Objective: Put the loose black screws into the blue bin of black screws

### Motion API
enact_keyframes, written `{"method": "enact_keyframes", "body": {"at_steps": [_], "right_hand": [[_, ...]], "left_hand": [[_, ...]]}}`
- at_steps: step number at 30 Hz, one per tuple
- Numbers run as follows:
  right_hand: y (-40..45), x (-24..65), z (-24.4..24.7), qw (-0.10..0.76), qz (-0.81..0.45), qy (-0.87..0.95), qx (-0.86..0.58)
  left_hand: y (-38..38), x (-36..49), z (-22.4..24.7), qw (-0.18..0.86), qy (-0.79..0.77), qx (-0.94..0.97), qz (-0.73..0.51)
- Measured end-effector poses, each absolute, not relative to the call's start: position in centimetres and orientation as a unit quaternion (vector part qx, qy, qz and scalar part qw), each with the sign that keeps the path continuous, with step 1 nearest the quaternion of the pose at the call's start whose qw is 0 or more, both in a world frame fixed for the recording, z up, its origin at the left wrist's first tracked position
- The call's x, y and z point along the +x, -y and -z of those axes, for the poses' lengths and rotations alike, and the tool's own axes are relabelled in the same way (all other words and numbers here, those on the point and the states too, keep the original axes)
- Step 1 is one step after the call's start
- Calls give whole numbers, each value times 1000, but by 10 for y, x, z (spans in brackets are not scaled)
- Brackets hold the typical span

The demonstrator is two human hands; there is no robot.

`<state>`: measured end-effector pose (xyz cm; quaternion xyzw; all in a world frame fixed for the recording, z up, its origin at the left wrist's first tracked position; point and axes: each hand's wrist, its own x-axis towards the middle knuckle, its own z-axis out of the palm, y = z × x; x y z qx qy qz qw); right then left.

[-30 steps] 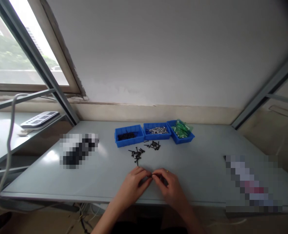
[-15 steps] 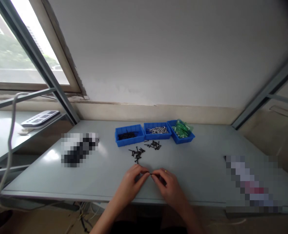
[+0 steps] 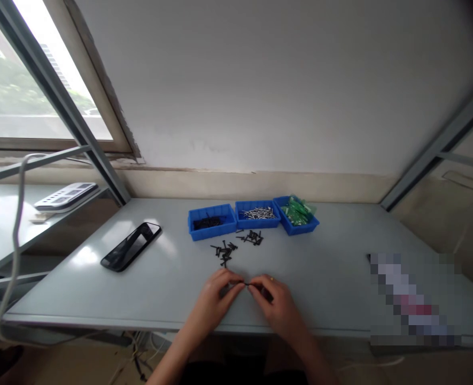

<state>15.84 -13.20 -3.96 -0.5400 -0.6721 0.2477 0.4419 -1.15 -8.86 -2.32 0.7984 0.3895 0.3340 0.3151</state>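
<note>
My left hand (image 3: 217, 297) and my right hand (image 3: 275, 300) meet just above the front part of the grey table, both with thumb and index finger pinched. Between the fingertips is a small black screw (image 3: 247, 284), gripped from both ends and mostly covered by the fingers. Just beyond my left hand lies a loose pile of black screws (image 3: 225, 251). A second pile of black screws (image 3: 253, 237) sits farther back, a little to the right.
Three blue bins stand at the back: the left bin (image 3: 215, 232) holds black screws, the middle bin (image 3: 260, 224) silver screws, the right bin (image 3: 303, 230) green plastic bags. A phone (image 3: 132, 247) lies left; a pixelated object (image 3: 412, 302) lies right.
Both hands stay pinched on the screw in nearly the same spot. The view has shifted very slightly, and the phone at the left now shows without pixelation.
</note>
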Motion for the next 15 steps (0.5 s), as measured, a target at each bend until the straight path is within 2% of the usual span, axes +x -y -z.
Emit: {"method": "enact_keyframes", "body": {"at_steps": [5,9,15], "right_hand": [[134,156,37,422,-265,691,-523],[137,158,36,451,-258,664,-538],[137,161,35,471,-242,658,-535]], "left_hand": [[89,-13,24,308,-383,800,-345],[88,-13,26,317,-382,797,-345],[87,-10,27,324,-363,830,-274]]}}
